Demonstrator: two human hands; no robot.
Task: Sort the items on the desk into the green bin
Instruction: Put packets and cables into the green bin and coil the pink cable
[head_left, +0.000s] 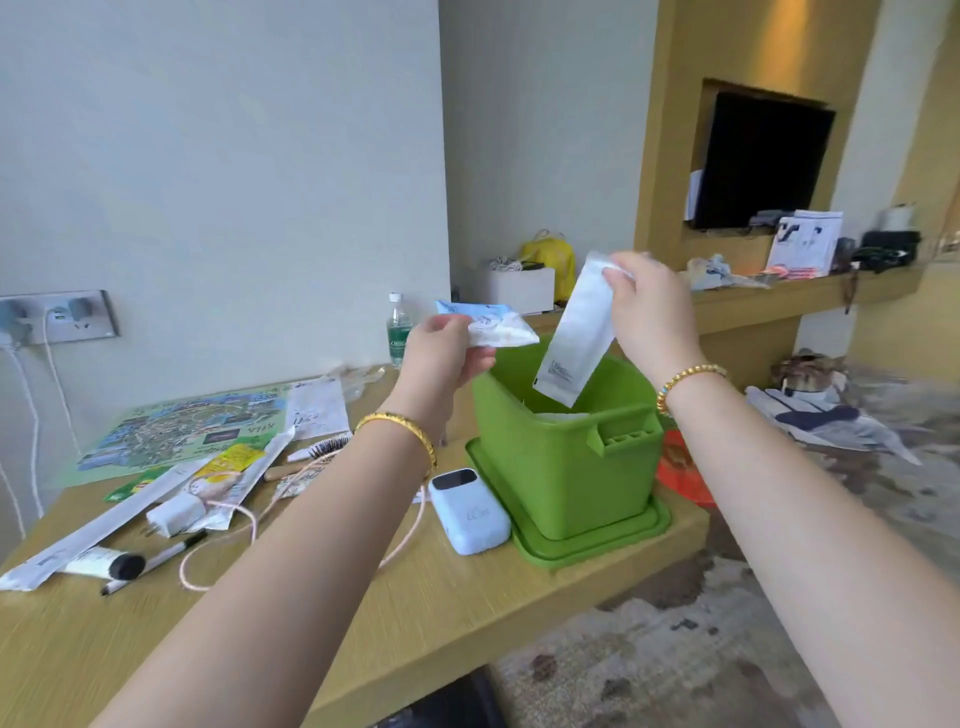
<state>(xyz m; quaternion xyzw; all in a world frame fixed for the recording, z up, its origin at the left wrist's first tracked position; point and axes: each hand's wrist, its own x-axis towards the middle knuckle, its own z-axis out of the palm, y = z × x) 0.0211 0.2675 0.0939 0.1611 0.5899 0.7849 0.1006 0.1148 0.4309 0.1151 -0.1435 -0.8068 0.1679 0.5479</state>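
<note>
The green bin (566, 467) stands on its green lid at the right end of the wooden desk (363, 623). My right hand (649, 306) pinches the top of a long white sachet (574, 332), which hangs with its lower end just above the bin's opening. My left hand (441, 353) grips a small white and blue packet (488, 325) beside the bin's left rim. Something white lies inside the bin.
Left of the bin lie a pale blue power bank (470, 512), a pink cable (249, 525), a hairbrush (322, 449), a marker (156, 558), a tube (104, 564), wrappers, a white charger (174, 514) and a map (192, 428). A water bottle (397, 330) stands at the wall.
</note>
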